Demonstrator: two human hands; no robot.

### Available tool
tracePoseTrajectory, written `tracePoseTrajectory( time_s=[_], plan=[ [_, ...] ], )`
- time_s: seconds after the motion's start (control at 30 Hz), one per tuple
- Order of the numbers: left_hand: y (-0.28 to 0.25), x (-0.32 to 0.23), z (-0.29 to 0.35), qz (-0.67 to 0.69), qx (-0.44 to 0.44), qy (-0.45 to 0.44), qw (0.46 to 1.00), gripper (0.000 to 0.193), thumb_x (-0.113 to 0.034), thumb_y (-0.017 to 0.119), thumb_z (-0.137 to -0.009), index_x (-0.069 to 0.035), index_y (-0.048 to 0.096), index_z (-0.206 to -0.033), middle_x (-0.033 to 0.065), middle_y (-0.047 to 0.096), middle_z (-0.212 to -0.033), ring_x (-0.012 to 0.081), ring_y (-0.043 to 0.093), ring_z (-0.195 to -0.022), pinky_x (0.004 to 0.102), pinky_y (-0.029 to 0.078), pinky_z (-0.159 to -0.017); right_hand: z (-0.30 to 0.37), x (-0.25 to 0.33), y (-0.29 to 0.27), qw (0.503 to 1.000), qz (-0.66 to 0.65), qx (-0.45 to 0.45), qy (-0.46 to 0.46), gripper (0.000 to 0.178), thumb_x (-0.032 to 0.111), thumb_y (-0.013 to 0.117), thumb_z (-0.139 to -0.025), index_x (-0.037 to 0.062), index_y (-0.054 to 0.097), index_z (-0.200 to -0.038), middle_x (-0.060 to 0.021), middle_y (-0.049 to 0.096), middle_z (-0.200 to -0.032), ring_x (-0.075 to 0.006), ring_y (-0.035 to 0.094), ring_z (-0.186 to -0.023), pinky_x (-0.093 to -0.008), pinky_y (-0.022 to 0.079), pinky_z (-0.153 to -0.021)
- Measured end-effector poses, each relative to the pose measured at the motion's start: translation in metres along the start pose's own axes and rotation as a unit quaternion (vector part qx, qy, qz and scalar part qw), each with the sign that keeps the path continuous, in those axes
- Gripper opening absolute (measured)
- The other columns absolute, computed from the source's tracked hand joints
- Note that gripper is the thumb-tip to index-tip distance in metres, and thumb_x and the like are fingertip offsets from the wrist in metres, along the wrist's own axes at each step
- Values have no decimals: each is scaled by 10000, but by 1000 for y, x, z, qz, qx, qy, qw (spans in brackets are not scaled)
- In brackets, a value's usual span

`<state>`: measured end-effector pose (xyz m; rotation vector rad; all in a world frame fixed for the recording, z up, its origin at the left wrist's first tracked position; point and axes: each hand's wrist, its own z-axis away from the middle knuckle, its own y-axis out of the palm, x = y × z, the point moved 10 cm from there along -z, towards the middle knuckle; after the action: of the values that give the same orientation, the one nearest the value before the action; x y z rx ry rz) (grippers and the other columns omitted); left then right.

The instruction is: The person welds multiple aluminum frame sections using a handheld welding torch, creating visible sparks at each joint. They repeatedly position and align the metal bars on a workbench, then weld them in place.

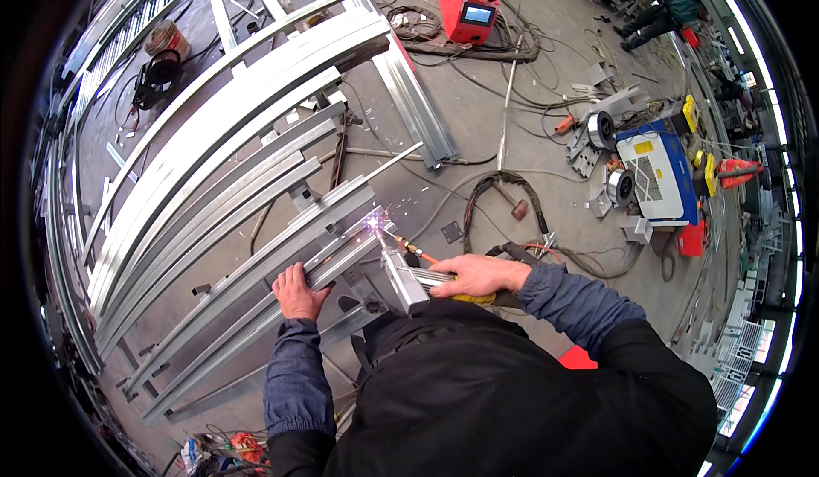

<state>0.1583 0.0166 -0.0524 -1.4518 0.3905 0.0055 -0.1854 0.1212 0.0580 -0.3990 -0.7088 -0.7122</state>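
Observation:
My right hand (483, 275) is closed round a welding torch whose slim orange neck (415, 249) points up and left. At its tip a bright violet-white arc (374, 222) throws sparks near the end of a galvanized steel profile (341, 259). Just beneath the torch, a short square metal tube (403, 279) slants toward my body; its exact joint with the profile is lost in the glare. My left hand (297, 293) lies on the long profiles, fingers spread and thumb out, left of the arc. Something yellow (473, 299) shows under my right hand.
More long galvanized profiles (230, 127) lie side by side to the left. A red welding machine (468, 8) stands beyond, with cables over the floor. Right are a hammer (517, 207), wire spools (620, 187) and a blue-white machine (655, 174). Another person (661, 18) is far right.

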Motion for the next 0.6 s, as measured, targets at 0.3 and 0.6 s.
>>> tracePoseTrajectory(
  time_s=[0.3,0.6],
  plan=[
    [-1,-1,-1,0,-1,-4,1000,912,-503,993,-591,-85,641,-1322,81,655,-1239,313,597,-1191,463,415,-1089,0,-1,0,1000,10,-12,-7,639,546,681,-1026,66,648,-1446,-182,757,-1233,-318,703,-1146,-407,515,-1009],
    [-7,-2,2,6,-16,1,1000,900,-488,1001,-592,-78,646,-1310,80,661,-1222,313,601,-1183,458,420,-1080,-4,-6,7,1000,-19,-10,-12,646,546,689,-1028,54,648,-1444,-175,759,-1223,-318,699,-1137,-399,514,-1014]
  ],
)
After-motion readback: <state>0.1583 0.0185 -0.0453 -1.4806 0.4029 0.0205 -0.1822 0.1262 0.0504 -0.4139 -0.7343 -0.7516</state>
